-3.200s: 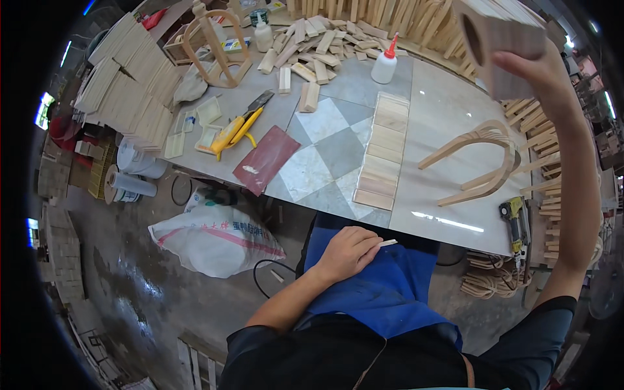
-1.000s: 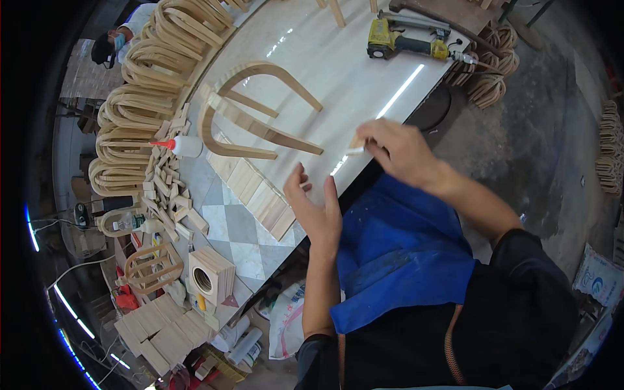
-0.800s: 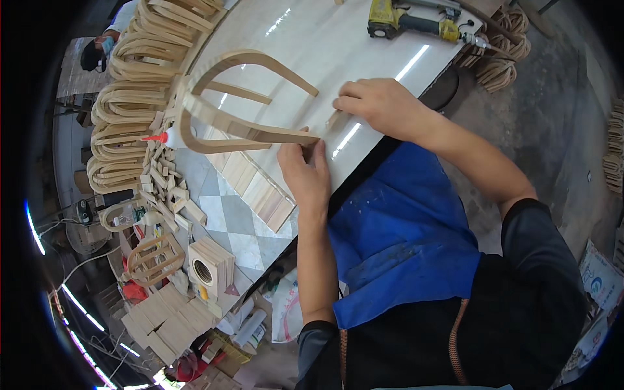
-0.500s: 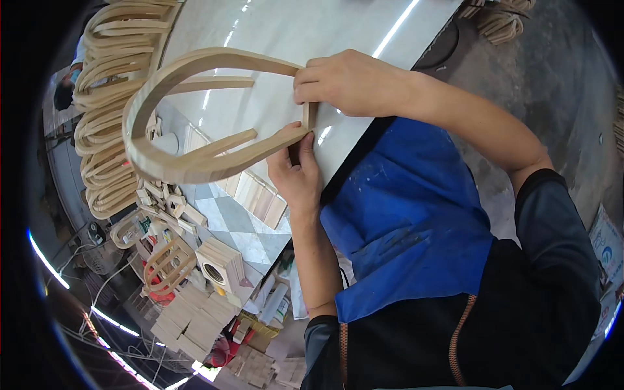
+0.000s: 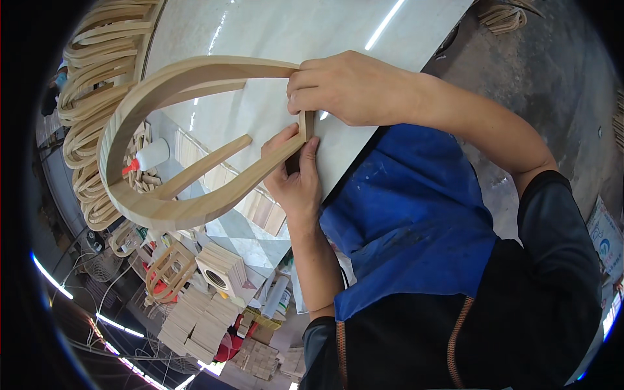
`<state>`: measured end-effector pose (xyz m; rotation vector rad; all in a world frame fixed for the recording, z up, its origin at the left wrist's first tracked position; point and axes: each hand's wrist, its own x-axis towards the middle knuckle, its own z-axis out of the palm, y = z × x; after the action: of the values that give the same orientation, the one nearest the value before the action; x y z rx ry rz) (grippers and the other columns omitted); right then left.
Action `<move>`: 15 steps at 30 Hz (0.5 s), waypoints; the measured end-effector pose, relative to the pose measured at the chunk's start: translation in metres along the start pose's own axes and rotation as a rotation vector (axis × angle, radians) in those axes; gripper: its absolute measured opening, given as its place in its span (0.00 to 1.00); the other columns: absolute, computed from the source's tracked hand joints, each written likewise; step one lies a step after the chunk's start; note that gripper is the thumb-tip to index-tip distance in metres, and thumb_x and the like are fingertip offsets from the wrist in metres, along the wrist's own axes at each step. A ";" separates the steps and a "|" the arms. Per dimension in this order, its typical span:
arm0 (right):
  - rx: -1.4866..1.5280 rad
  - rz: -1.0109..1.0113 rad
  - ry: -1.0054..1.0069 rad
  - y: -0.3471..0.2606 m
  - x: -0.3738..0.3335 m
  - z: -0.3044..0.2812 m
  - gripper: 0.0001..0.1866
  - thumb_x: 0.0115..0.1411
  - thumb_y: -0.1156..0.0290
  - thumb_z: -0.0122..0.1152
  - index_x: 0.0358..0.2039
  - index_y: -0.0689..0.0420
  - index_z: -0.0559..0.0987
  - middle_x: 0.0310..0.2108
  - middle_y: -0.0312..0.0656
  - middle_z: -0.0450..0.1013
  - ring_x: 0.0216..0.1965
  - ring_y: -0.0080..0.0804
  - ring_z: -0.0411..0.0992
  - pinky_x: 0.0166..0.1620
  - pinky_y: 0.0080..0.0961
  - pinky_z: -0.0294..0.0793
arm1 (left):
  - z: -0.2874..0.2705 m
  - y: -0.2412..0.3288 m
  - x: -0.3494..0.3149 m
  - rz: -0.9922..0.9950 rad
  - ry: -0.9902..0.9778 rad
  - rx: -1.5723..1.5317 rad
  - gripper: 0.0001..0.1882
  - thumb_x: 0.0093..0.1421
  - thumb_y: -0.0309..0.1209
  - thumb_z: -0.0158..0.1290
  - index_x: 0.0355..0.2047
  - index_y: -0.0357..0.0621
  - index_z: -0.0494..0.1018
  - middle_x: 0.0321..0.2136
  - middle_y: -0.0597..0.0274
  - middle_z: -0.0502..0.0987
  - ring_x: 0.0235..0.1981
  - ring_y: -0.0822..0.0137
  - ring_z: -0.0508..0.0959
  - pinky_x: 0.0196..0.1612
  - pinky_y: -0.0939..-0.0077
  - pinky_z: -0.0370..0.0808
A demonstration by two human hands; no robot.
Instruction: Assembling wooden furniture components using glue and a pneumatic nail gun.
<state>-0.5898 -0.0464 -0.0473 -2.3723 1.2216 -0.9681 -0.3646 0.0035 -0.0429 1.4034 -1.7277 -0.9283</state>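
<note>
A pale wooden U-shaped frame [image 5: 188,212] is held over the light tabletop [image 5: 338,146], its curved end pointing away from me. A short crosspiece [image 5: 307,123] joins its two open ends, and two slimmer prongs run inside the curve. My left hand [image 5: 294,177] grips the lower corner, with the thumb on the near side and fingers behind. At the upper corner, my right hand [image 5: 351,88] closes its fingers round the frame's end and the top of the crosspiece. The fingertips behind the wood are partly hidden.
A white bottle [image 5: 153,155] with a red nozzle shows through the frame. Bent wooden loops [image 5: 91,97] are stacked along the table's far edge. Flat wooden strips [image 5: 260,211] lie left of my left hand. Stacked wooden blocks [image 5: 195,325] stand beyond the table.
The frame's curved end has swung down and left, and its inside faces me more. The white bottle now shows fully. Both hands keep their grip at the corners.
</note>
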 end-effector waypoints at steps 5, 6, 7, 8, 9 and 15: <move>0.039 0.000 -0.007 0.003 0.002 0.002 0.14 0.59 0.79 0.63 0.44 0.51 0.83 0.48 0.31 0.80 0.49 0.33 0.79 0.52 0.31 0.81 | 0.005 0.006 0.003 0.017 0.011 -0.030 0.18 0.62 0.18 0.67 0.52 0.37 0.81 0.49 0.53 0.81 0.42 0.62 0.82 0.48 0.73 0.80; 0.051 0.001 -0.009 0.003 0.002 0.002 0.14 0.58 0.80 0.63 0.44 0.51 0.83 0.48 0.31 0.80 0.48 0.33 0.78 0.52 0.32 0.81 | 0.005 0.008 0.004 0.018 0.018 -0.041 0.18 0.62 0.18 0.67 0.52 0.37 0.81 0.49 0.53 0.81 0.42 0.62 0.82 0.47 0.73 0.80; 0.040 -0.007 -0.013 0.003 0.002 0.001 0.14 0.58 0.80 0.63 0.44 0.51 0.83 0.48 0.31 0.80 0.48 0.33 0.78 0.52 0.32 0.81 | 0.005 0.008 0.005 0.024 0.026 -0.051 0.18 0.62 0.18 0.67 0.52 0.37 0.81 0.49 0.53 0.81 0.42 0.62 0.82 0.47 0.73 0.80; 0.067 -0.005 0.004 0.004 0.002 0.001 0.15 0.58 0.80 0.63 0.45 0.52 0.83 0.48 0.31 0.80 0.48 0.34 0.79 0.51 0.32 0.81 | 0.004 0.008 0.006 0.033 0.005 -0.036 0.18 0.62 0.19 0.67 0.52 0.37 0.81 0.49 0.53 0.81 0.42 0.62 0.82 0.47 0.73 0.80; 0.094 -0.012 0.018 0.004 0.002 0.002 0.16 0.58 0.81 0.63 0.45 0.52 0.83 0.48 0.32 0.80 0.47 0.34 0.79 0.50 0.32 0.81 | 0.002 0.008 0.006 0.041 -0.007 -0.020 0.18 0.62 0.19 0.66 0.52 0.37 0.81 0.49 0.53 0.81 0.42 0.62 0.82 0.46 0.74 0.80; 0.212 -0.007 0.129 -0.007 0.002 -0.006 0.20 0.56 0.85 0.63 0.48 0.54 0.84 0.48 0.36 0.80 0.42 0.34 0.79 0.44 0.30 0.80 | -0.004 0.008 0.007 0.017 -0.071 -0.003 0.22 0.62 0.20 0.67 0.57 0.39 0.79 0.49 0.52 0.80 0.42 0.61 0.81 0.46 0.72 0.79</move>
<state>-0.5890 -0.0438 -0.0378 -2.1808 1.0946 -1.2054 -0.3664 -0.0030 -0.0336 1.3661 -1.7873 -0.9822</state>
